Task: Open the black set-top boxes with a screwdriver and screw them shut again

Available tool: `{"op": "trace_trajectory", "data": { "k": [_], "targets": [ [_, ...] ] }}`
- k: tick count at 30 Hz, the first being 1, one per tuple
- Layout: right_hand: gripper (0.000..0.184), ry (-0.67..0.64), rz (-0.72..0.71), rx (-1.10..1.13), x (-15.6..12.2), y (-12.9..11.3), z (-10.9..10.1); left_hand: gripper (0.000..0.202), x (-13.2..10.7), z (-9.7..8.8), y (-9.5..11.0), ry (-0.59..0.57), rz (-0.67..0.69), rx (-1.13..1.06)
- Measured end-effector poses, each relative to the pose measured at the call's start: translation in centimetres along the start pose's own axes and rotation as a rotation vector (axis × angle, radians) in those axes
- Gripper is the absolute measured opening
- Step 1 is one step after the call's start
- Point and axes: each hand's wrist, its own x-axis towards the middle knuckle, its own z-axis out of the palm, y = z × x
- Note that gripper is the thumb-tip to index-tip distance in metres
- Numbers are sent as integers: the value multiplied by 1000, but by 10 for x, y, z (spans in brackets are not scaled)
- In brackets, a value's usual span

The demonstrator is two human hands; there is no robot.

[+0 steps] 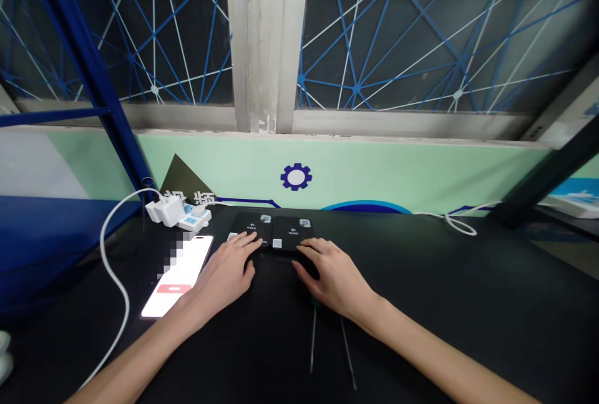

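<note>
Two flat black pads lie side by side at the back of a black table (468, 304). My left hand (227, 273) rests palm down, fingers stretched out, with its fingertips on the near edge of the left black pad (250, 224). My right hand (330, 273) also lies flat and open, fingertips touching the near edge of the right black pad (294, 230). Neither hand holds anything. Small white and blue stickers sit on both pads.
A lit phone (180, 274) lies left of my left hand. Behind it sits a white charger plug on a power strip (180, 212) with a white cable (115, 279) looping left. Two thin rods (312, 345) lie under my right wrist. Another white cable (461, 223) lies at back right.
</note>
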Motion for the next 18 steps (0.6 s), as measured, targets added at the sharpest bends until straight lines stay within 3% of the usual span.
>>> {"op": "trace_trajectory", "data": {
  "k": [18],
  "targets": [
    [41, -4, 44, -62, -1, 6, 9, 57, -4, 10, 2, 25, 49, 8]
  ]
}}
